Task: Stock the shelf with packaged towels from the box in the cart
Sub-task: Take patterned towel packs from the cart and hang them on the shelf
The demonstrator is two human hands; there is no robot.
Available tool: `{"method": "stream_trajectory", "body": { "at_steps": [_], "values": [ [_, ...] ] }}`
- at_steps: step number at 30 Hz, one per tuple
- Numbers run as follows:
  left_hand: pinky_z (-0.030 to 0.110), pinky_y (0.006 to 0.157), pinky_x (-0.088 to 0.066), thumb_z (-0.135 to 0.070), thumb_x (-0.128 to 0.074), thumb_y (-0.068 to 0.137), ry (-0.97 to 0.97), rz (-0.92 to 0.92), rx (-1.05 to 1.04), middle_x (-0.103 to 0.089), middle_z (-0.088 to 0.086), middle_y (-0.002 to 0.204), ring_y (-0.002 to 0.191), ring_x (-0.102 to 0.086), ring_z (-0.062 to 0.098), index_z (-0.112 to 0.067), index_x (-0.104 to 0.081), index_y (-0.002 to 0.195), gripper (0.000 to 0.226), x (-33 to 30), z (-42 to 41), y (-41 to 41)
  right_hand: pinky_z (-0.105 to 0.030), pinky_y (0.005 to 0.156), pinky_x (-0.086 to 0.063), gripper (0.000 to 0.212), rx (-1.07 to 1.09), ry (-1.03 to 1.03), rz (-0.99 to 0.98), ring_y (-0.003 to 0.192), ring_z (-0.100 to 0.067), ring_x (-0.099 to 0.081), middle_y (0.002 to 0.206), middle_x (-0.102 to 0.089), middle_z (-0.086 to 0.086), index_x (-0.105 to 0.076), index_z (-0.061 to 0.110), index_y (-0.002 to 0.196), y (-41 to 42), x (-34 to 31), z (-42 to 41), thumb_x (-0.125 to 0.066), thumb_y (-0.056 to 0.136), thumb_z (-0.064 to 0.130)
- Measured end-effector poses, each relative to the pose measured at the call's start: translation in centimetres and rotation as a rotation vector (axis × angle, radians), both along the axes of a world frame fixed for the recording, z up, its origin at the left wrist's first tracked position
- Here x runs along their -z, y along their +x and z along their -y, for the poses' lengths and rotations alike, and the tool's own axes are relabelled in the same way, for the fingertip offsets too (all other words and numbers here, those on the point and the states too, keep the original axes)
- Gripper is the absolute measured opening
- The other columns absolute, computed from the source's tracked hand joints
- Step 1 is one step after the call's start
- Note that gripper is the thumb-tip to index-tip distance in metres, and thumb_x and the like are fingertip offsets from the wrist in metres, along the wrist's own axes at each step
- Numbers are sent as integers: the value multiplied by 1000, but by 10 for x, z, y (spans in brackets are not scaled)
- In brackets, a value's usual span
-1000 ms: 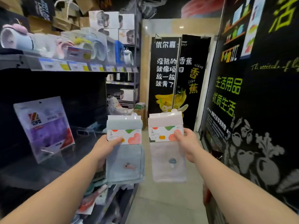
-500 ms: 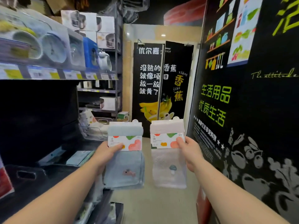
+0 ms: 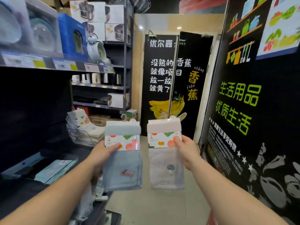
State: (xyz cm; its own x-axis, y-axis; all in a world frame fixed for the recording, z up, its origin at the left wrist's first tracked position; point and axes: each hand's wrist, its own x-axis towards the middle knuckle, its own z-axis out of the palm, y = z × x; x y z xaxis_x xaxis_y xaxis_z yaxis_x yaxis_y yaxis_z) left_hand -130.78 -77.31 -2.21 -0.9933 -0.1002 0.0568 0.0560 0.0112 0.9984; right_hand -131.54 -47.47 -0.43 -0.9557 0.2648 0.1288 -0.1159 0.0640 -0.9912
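Two packaged towels are up in the air right now, one per hand, both held upright with the hanger tabs on top and the long side running straight down. The left hand (image 3: pixel 103 153) has its thumb pinched across the printed card of the blue towel pack (image 3: pixel 122 156), fingers tucked behind it, so that grip is closed on the pack. Same deal on the other side: the right hand (image 3: pixel 186 151) pinches the white towel pack (image 3: pixel 165 158) at its card band, thumb in front. The packs hang side by side, close but not touching. The landmark that matters is the wire rack of stocked towels (image 3: pixel 84 127) on the shelf (image 3: pixel 53 153); matching packs already lean in it. From that rack, both held packs sit to the right and nearer the camera, out over the aisle floor, and the blue one is just beside it while the white one is further off. So I'd guess the left hand goes first, since it's clearly the nearer one, and the pack probably needs tipping back to match the lean of the ones in the rack. A flat teal packet (image 3: pixel 55 170) lies on the shelf in front of the rack, nearer the camera. Can't see the cart or the box from here.
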Motion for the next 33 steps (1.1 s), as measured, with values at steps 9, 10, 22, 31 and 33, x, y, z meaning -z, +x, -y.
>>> {"method": "stream_trajectory", "body": {
  "at_steps": [9, 10, 22, 31, 33],
  "values": [
    [50, 101, -50, -34, -75, 87, -6, -8, -190, -76, -6, 109, 105, -70, 22, -26, -71, 111, 26, 1, -55, -77, -41, 77, -61, 25, -215, -13, 42, 91, -20, -73, 102, -75, -2, -67, 17, 120, -128, -13, -54, -56, 100, 27],
    [51, 101, -50, -36, -75, 85, -15, -14, -200, -76, -7, 109, 106, -70, 22, -27, -72, 110, 27, 3, -58, -83, -37, 73, -61, 24, -246, -26, 47, 91, -19, -73, 103, -75, -2, -66, 16, 120, -138, -14, -55, -55, 101, 26],
    [44, 97, -54, -25, -69, 93, -10, 23, -432, -77, -4, 107, 105, -71, 21, -19, -72, 113, 22, 6, -4, -106, -32, 64, -60, 23, -525, -54, 102, 88, -18, -73, 103, -74, -1, -66, 17, 119, -233, -9, 39, -54, 101, 22],
    [34, 73, -54, -28, -66, 95, -87, 9, -571, -78, -10, 91, 91, -71, 17, -25, -73, 100, 10, -14, 70, -121, -28, 59, -56, 24, -625, -32, 74, 87, -17, -73, 106, -74, -3, -65, 18, 120, -295, -19, 134, -55, 100, 28],
    [43, 85, -55, -31, -67, 94, -83, 8, -595, -78, -6, 97, 96, -71, 22, -24, -73, 104, 14, -15, 92, -121, -26, 56, -55, 24, -649, -15, 63, 84, -15, -73, 103, -74, -1, -65, 19, 119, -304, -25, 150, -55, 100, 29]
  ]
}}
